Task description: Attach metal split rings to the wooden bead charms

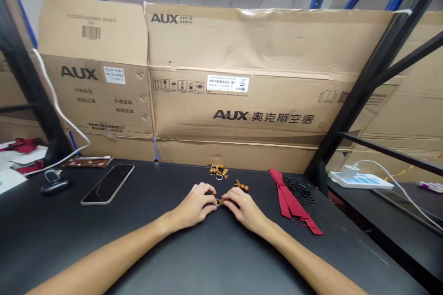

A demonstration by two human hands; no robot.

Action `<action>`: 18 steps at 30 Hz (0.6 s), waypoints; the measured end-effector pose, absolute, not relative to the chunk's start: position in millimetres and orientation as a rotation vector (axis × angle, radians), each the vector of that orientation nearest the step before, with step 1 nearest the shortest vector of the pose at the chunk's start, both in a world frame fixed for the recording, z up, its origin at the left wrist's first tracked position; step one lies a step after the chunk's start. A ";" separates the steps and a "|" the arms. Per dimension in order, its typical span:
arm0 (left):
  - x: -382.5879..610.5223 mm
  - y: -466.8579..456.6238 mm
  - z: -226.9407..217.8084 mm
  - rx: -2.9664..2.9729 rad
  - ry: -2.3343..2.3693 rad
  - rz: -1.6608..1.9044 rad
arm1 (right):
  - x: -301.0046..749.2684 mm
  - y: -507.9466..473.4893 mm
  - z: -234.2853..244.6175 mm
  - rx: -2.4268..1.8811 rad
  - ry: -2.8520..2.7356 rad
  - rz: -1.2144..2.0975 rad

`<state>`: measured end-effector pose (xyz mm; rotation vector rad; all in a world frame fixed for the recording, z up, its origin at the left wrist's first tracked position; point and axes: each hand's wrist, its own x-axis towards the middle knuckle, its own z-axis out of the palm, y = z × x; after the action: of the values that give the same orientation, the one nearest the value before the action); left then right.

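On the black table, my left hand [196,206] pinches the metal ring side of a small keychain [222,202] between thumb and fingers. My right hand [246,210] is closed on its brown cord end; the rest of the keychain is hidden under those fingers. Just beyond the right hand lies a brown gourd-shaped pendant [243,187] with a knotted cord. Farther back is a small pile of similar gourd keychains [218,171] with metal rings.
Red ribbon strips [290,200] and a heap of black cords or loops [300,191] lie to the right. At left are a phone [108,185], a dark rounded case [55,185] and a brown packet [88,161]. Cardboard [235,101] walls the back; a power strip [360,179] sits right.
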<state>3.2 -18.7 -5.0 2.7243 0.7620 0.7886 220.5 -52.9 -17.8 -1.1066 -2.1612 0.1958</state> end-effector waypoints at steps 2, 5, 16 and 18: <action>3.3 -19.8 -4.5 2.710 0.767 0.790 | 219.7 -54.4 -17.1 -1.099 -2.174 0.211; 3.8 -21.3 -4.8 2.708 0.762 0.787 | 215.5 -59.6 -13.9 -1.054 -2.197 0.268; 2.8 -20.6 -4.1 2.700 0.690 0.769 | 219.2 -55.0 -17.7 -1.150 -2.220 0.146; 3.2 -21.6 -4.0 2.685 0.697 0.782 | 218.1 -56.5 -16.7 -1.103 -2.225 0.189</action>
<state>3.2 -21.6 -4.0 2.6847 0.6971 0.7819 218.1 -56.5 -16.7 -1.1029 -2.2254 0.1892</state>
